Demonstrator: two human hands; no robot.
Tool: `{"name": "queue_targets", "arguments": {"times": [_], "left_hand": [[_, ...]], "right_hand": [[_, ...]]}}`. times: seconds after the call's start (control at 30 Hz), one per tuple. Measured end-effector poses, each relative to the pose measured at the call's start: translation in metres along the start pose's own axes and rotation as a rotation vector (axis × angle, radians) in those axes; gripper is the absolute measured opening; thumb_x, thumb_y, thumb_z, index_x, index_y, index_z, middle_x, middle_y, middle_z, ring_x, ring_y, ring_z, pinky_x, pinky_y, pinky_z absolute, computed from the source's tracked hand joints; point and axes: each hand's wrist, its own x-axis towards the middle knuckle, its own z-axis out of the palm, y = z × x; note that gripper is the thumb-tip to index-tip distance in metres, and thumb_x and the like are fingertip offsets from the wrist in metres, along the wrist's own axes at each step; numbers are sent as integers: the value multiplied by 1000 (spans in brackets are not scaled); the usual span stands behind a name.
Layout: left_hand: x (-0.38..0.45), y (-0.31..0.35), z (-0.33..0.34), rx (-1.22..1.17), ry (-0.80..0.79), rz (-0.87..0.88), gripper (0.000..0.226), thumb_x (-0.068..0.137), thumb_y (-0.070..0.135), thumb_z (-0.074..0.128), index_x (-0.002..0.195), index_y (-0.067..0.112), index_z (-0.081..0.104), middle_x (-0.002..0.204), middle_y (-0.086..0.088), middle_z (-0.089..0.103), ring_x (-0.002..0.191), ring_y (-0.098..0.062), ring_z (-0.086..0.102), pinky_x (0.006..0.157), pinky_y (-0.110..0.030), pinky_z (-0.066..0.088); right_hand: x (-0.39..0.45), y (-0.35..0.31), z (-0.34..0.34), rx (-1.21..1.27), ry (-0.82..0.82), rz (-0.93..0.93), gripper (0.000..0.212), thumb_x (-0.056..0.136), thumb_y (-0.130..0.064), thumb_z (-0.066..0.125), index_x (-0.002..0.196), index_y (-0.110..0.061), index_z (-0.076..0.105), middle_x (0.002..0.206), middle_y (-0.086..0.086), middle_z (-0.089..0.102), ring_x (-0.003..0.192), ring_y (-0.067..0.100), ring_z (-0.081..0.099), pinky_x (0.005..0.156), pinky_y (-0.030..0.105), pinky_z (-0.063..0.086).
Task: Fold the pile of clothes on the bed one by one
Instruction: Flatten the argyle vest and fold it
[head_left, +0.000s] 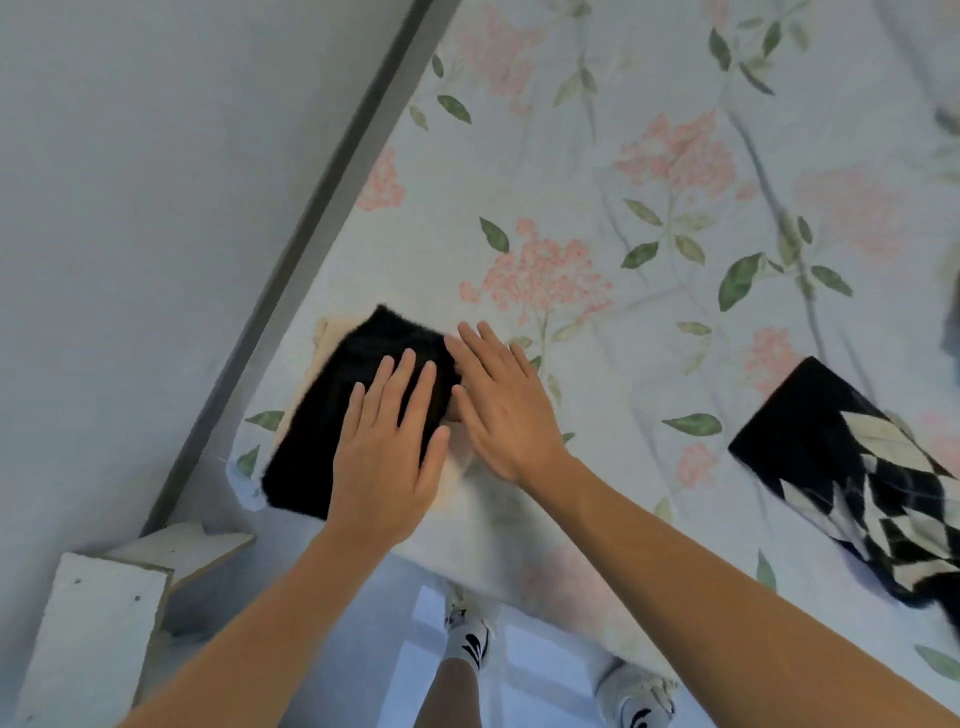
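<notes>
1. Landmark: the bed (649, 171), covered by a floral sheet of pink blossoms and green leaves. All places below are given relative to it.
2. Left of the bed: a pale wall (130, 208) and a grey strip (291, 291) running along the bed's left edge. Below that, off the bed's near-left corner, white boards (98, 629) lean together; edges blurred.
3. On the bed's near-left corner: the black folded garment (332, 431), lying flat on top of a cream garment (324, 332) that shows only as a fringe at its far-left and right sides. Long axis of the black piece runs diagonally, near-left to far-right, roughly parallel to the grey strip; one corner points away toward the far end of the bed.
4. Left hand (387, 467): fingers straight and spread, palm flat on the near-right part of the black folded garment. Pressing, not grasping.
5. Right hand (504, 405): fingers straight, lying flat at the garment's right edge, just beside the left hand; fingertips touch the black cloth. Nothing grasped.
6. Below the bed's near edge: floor, and two feet in white socks with black marks (472, 644).
7. Right side of the bed, well apart from the hands: a black garment with a cream-and-black diamond pattern (852, 488), partly cut off by the frame; motion blur.
</notes>
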Motion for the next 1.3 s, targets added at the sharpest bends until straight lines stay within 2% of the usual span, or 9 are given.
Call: {"name": "queue_targets", "arguments": {"times": [0.3, 0.53, 0.67, 0.77, 0.93, 1.03, 1.1, 1.17, 1.3], "left_hand": [[59, 191, 52, -56, -88, 294, 62, 106, 41, 37, 162, 18, 30, 170, -5, 27, 159, -25, 18, 128, -48, 19], [59, 382, 124, -72, -202, 601, 69, 101, 45, 46, 162, 16, 30, 167, -7, 32, 156, -28, 24, 126, -47, 25], [53, 464, 163, -34, -365, 779, 83, 90, 54, 64, 160, 19, 36, 166, -9, 32, 156, -30, 25, 123, -51, 30], [45, 495, 181, 36, -488, 783, 107, 79, 63, 76, 164, 23, 24, 172, -8, 14, 159, -29, 8, 127, -51, 21], [34, 508, 197, 221, -513, 745, 136, 71, 63, 84, 165, 27, -8, 172, -9, -15, 158, -33, -16, 127, -59, 8], [31, 505, 192, 106, -418, 790, 96, 82, 35, 82, 160, 17, 30, 167, -16, 21, 155, -38, 19, 121, -57, 31], [32, 506, 184, 1, -328, 819, 54, 85, 22, 73, 135, 13, 56, 136, -8, 52, 123, -31, 54, 97, -45, 50], [32, 512, 169, -129, -343, 726, 26, 92, 22, 64, 118, 17, 61, 104, 4, 57, 86, -17, 57, 70, -34, 47], [42, 519, 136, -382, -377, 471, 14, 98, 18, 55, 112, 20, 59, 82, 5, 64, 65, -13, 59, 59, -37, 49]], "right_hand": [[-149, 173, -92, -39, 155, 296, 53, 107, -29, 35, 158, -14, 41, 167, 6, 35, 158, 24, 25, 129, 49, 20], [-295, 300, -146, -157, 262, 526, 65, 97, -27, 57, 157, -12, 39, 164, 11, 37, 155, 33, 29, 125, 53, 26], [-374, 356, -157, -130, 141, 646, 88, 91, -45, 69, 164, -21, 26, 171, 9, 23, 158, 34, 19, 127, 56, 18], [-418, 388, -160, -99, 81, 724, 101, 87, -55, 72, 166, -26, 17, 170, 7, 23, 157, 35, 21, 126, 56, 21], [-444, 407, -162, -30, 239, 677, 75, 86, -38, 76, 151, -19, 44, 127, 4, 57, 111, 28, 52, 86, 42, 50], [-445, 409, -174, 176, 317, 702, 47, 91, -30, 69, 134, -25, 51, 112, -4, 65, 98, 23, 61, 77, 40, 50], [-446, 412, -189, 380, 308, 727, 37, 92, -32, 70, 124, -29, 52, 101, -10, 71, 88, 17, 67, 78, 38, 53], [-448, 415, -205, 525, 306, 736, 35, 91, -35, 73, 119, -33, 53, 98, -11, 72, 85, 13, 68, 78, 35, 54], [-452, 413, -229, 428, 186, 665, 56, 90, -36, 77, 134, -43, 43, 125, -8, 57, 102, 15, 61, 83, 33, 45]]}}
